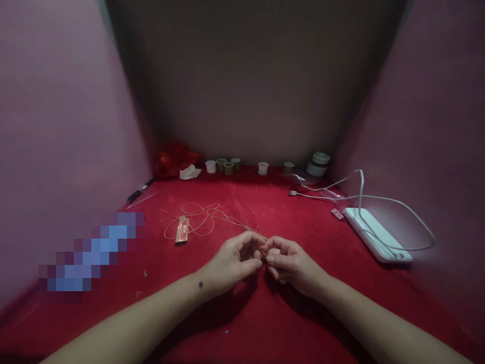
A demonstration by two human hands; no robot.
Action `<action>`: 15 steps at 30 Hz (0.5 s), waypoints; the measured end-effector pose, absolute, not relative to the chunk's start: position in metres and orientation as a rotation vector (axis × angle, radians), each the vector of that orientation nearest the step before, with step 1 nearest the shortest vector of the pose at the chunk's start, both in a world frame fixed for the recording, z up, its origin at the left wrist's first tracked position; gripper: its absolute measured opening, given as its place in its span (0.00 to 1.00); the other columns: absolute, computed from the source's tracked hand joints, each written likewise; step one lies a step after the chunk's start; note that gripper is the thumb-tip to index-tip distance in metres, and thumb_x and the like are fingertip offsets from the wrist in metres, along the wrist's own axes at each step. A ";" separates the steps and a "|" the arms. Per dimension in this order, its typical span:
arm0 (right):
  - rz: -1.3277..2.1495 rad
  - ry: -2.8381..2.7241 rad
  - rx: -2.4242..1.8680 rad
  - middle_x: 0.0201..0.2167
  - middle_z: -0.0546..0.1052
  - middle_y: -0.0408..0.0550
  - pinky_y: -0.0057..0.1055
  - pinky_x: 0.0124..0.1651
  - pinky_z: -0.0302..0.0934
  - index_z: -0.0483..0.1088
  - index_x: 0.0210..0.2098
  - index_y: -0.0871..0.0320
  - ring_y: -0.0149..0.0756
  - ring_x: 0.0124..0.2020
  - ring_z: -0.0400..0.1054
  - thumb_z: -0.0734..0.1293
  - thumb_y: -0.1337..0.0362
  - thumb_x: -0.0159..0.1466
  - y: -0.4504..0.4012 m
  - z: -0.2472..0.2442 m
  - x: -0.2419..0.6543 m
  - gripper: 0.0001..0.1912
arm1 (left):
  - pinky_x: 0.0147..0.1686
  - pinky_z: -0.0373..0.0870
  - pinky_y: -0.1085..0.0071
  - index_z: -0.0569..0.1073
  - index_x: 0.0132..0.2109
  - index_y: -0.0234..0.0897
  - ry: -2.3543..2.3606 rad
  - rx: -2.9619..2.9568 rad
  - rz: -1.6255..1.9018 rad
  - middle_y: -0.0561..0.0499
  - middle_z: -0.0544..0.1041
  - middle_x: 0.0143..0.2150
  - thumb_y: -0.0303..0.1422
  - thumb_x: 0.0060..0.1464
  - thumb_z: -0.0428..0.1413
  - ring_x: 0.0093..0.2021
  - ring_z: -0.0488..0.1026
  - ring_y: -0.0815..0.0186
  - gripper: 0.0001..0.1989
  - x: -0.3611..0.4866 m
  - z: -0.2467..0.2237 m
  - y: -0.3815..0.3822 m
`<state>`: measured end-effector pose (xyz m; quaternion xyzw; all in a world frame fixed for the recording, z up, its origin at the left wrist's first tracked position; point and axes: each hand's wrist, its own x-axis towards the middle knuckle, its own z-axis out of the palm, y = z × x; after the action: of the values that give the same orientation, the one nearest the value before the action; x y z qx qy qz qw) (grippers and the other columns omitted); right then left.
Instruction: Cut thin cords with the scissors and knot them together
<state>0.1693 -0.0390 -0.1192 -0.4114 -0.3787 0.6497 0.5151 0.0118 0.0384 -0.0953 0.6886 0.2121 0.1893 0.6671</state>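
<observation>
Red cloth (235,197) covers the work surface, and the thin cord (244,225) runs across it from a loose tangle of loops at centre-left to the fingertips at centre. The right hand (299,263) pinches a short section of cord between thumb and fingers; the left hand (231,258) curls its thumb and fingers close about the same spot, though whether they grip cannot be told. As judged from this view, the work is in progress and unfinished: the cord is drawn up to both hands, while much of its length lies slack and unarranged. Any knot or join at the fingertips is too small and too covered to confirm. A gold lighter-like object (182,230) lies among the loops, untouched. Small spools (229,168) stand apart at the back, also out of the hands. No completed piece is identifiable.
</observation>
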 end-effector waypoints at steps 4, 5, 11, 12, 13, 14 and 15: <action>1.557 -0.912 -0.983 0.14 0.65 0.36 0.20 0.15 0.35 0.59 0.37 0.58 0.20 0.12 0.44 0.65 0.66 0.55 -0.039 -0.119 0.170 0.11 | 0.23 0.61 0.79 0.65 0.43 0.34 0.486 1.571 0.383 0.56 0.66 0.29 0.25 0.48 0.54 0.24 0.62 0.76 0.13 0.009 -0.098 0.043; 1.554 -0.918 -0.987 0.14 0.65 0.36 0.20 0.15 0.36 0.59 0.38 0.58 0.20 0.12 0.44 0.65 0.66 0.56 -0.039 -0.118 0.170 0.12 | 0.23 0.61 0.78 0.65 0.43 0.35 0.497 1.564 0.372 0.56 0.66 0.29 0.25 0.48 0.54 0.24 0.62 0.76 0.13 0.009 -0.098 0.044; 1.551 -0.961 -1.013 0.14 0.64 0.36 0.20 0.15 0.36 0.59 0.43 0.58 0.21 0.12 0.45 0.66 0.64 0.56 -0.040 -0.114 0.170 0.17 | 0.23 0.64 0.76 0.65 0.41 0.33 0.539 1.536 0.303 0.55 0.68 0.28 0.29 0.47 0.55 0.23 0.65 0.74 0.12 0.010 -0.102 0.045; 1.550 -0.969 -1.017 0.14 0.64 0.35 0.20 0.15 0.36 0.59 0.43 0.59 0.20 0.12 0.45 0.66 0.63 0.55 -0.039 -0.114 0.170 0.18 | 0.22 0.64 0.76 0.65 0.40 0.33 0.543 1.536 0.301 0.55 0.68 0.27 0.29 0.47 0.56 0.23 0.65 0.74 0.12 0.010 -0.102 0.045; 1.547 -0.976 -1.020 0.14 0.64 0.35 0.20 0.15 0.36 0.59 0.43 0.59 0.20 0.12 0.45 0.66 0.63 0.55 -0.039 -0.114 0.170 0.18 | 0.22 0.64 0.76 0.65 0.40 0.33 0.549 1.532 0.300 0.55 0.69 0.27 0.30 0.47 0.55 0.23 0.65 0.74 0.12 0.011 -0.102 0.044; 1.546 -0.983 -1.021 0.14 0.64 0.35 0.20 0.15 0.37 0.59 0.43 0.59 0.20 0.12 0.46 0.67 0.62 0.55 -0.039 -0.113 0.170 0.19 | 0.21 0.63 0.76 0.65 0.40 0.33 0.557 1.527 0.300 0.55 0.69 0.26 0.30 0.47 0.55 0.22 0.66 0.74 0.11 0.012 -0.102 0.043; 1.543 -0.989 -1.022 0.14 0.64 0.35 0.20 0.15 0.37 0.59 0.44 0.59 0.20 0.12 0.46 0.66 0.63 0.55 -0.039 -0.113 0.169 0.19 | 0.20 0.63 0.77 0.65 0.39 0.33 0.568 1.523 0.301 0.55 0.69 0.24 0.31 0.48 0.55 0.22 0.66 0.73 0.10 0.013 -0.101 0.043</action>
<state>0.1694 -0.0393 -0.1131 -0.4223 -0.4088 0.6376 0.4981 0.0131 0.0427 -0.1010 0.6777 0.2526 0.1340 0.6775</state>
